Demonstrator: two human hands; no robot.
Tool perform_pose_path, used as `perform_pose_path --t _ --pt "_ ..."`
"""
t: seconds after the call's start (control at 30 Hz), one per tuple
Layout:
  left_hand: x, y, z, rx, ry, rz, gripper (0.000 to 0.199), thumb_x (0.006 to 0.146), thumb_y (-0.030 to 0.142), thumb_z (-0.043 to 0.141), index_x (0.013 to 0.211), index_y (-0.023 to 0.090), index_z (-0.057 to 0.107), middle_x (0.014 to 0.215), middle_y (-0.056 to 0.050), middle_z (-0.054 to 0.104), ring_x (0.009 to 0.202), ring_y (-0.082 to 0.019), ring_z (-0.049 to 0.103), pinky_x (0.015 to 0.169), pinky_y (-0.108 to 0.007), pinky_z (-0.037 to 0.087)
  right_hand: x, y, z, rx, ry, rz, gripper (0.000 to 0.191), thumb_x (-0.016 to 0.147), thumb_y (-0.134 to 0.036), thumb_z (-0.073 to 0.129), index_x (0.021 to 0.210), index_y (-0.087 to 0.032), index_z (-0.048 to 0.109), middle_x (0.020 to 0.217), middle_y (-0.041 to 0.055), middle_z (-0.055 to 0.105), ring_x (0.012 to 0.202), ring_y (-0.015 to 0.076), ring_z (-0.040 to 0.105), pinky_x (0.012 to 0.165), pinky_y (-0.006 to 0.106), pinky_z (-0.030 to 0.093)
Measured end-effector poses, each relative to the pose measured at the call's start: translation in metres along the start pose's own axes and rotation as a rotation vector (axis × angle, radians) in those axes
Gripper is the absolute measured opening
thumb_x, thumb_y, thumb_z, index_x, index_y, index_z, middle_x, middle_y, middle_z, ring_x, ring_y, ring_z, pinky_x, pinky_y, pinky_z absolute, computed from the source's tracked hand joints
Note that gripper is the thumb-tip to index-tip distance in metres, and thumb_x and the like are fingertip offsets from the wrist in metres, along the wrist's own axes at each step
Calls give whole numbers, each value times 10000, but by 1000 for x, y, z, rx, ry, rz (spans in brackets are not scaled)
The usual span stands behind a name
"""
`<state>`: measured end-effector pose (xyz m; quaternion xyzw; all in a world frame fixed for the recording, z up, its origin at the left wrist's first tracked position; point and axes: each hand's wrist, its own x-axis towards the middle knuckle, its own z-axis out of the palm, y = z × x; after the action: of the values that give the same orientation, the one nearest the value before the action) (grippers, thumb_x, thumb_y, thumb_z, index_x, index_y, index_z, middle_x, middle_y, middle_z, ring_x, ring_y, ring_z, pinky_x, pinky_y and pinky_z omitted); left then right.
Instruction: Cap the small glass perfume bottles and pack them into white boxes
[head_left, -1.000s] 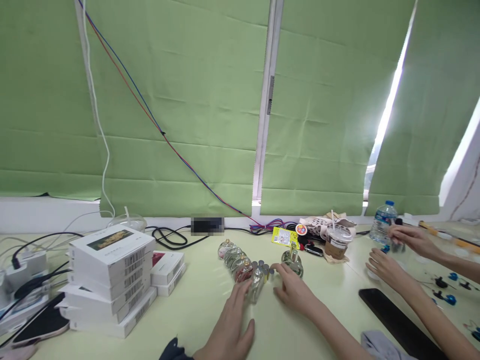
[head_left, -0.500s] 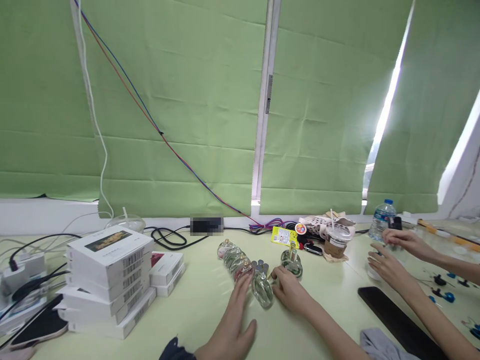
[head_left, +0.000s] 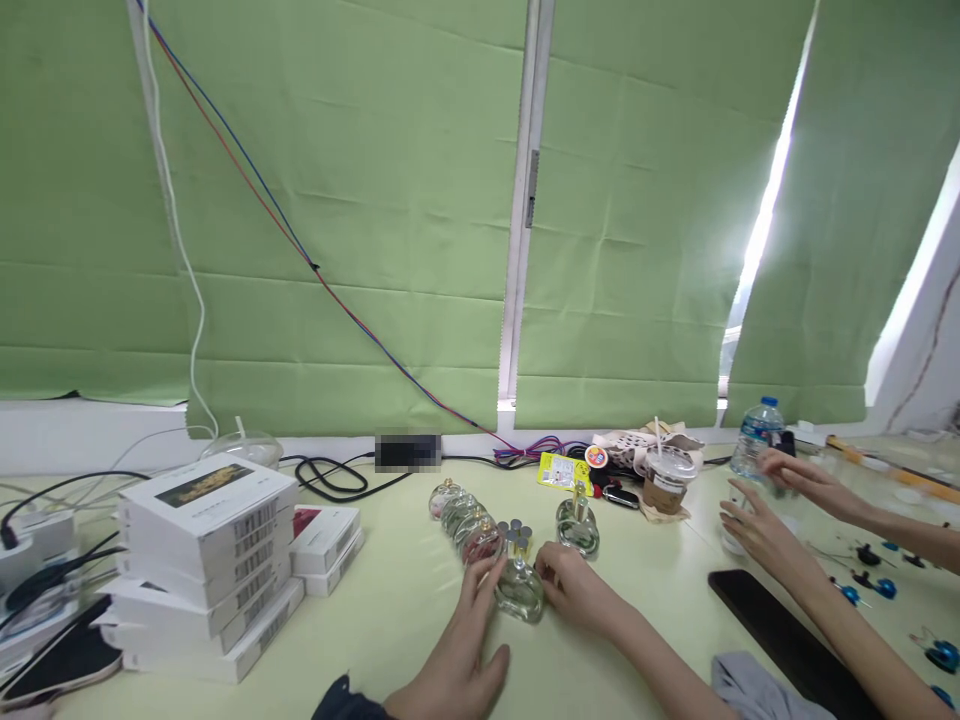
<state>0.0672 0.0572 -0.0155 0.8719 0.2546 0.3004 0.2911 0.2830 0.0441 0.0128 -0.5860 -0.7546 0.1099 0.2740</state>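
A clear glass perfume bottle (head_left: 519, 594) with pale green contents stands between my two hands, its gold neck upward. My left hand (head_left: 459, 645) rests at its left side, fingers stretched out and thumb spread away. At its right edge is my right hand (head_left: 581, 592), fingers curled inward; what they pinch, if anything, is hidden. Behind my left fingertips runs a slanting row of several similar bottles, the nearest being a reddish one (head_left: 481, 540). Several silver caps (head_left: 514, 530) appear just behind the middle bottle. A single green bottle (head_left: 577, 528) stands beyond my right hand.
White boxes (head_left: 206, 545) are stacked at the left, with smaller boxes (head_left: 324, 545) beside them. Cables (head_left: 330, 485) lie along the wall. An iced drink cup (head_left: 666, 485), a water bottle (head_left: 756, 440) and a black bar (head_left: 787, 640) are at the right, near another person's hands (head_left: 772, 530).
The middle bottle, tilted and seen more edge-on before, has turned upright with its broad face toward me. Both hands stay beside it. The view has shifted slightly.
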Motion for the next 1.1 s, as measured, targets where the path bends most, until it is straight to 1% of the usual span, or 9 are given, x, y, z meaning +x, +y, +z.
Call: perform_pose_path --t 0.17,0.33,0.43,0.6,0.8,0.9,0.97,1.03,1.1 --pt "2 1 0 -24 57 -17 798 735 11 473 1440 280 216 1395 -102 266 1360 -274 271 1131 -492 240 1 5 1 31 -12 17 217 675 26 485 740 -166 563 765 24 603 676 132 523 613 207 368" --pt "3 -10 4 -40 148 3 661 765 69 503 1381 257 354 1362 -114 361 1304 -283 366 1087 -455 342 2 7 1 55 6 59 153 701 -21 507 726 -168 538 728 19 586 632 126 520 564 196 369" --pt "5 -16 7 -61 233 33 553 802 131 497 1340 236 425 1340 -123 446 1245 -278 446 1068 -432 371 2 4 -1 73 14 55 169 699 -37 526 788 -180 527 749 7 581 648 121 529 577 188 380" --pt "5 -26 15 -60 309 27 476 846 195 468 1321 223 449 1357 -118 498 1261 -264 452 1065 -405 373 2 3 -2 166 10 49 280 697 -44 533 933 -192 505 761 -18 557 597 105 501 558 186 372" --pt "3 -31 18 -53 335 18 421 877 271 454 1292 209 482 1344 -120 522 1246 -259 478 1079 -391 361 2 9 1 227 14 40 288 686 -46 548 932 -190 591 807 7 592 657 126 519 632 228 386" --pt "3 -29 18 -63 323 8 414 891 289 444 1296 213 479 1340 -125 524 1233 -260 489 1079 -399 361 4 11 5 444 78 173 240 648 -38 592 831 -192 616 803 0 592 701 135 523 664 243 382" --pt "2 -29 17 -57 309 3 416 895 294 440 1302 217 476 1343 -122 520 1250 -258 473 1078 -394 364 7 14 7 618 98 298 171 650 -76 626 776 -188 592 709 -19 575 650 134 529 631 248 390" --pt "2 -31 15 -37 288 2 419 896 284 440 1309 223 471 1348 -117 515 1262 -256 461 1074 -386 372 10 16 10 738 61 386 103 699 -169 631 766 -186 554 574 -42 541 539 133 524 561 256 400" --pt "1 -33 13 -6 243 9 434 895 262 445 1327 230 448 1362 -114 501 1268 -257 455 1071 -386 379 12 17 11 843 11 442 123 755 -280 603 761 -183 529 513 -52 523 461 123 509 506 252 402"
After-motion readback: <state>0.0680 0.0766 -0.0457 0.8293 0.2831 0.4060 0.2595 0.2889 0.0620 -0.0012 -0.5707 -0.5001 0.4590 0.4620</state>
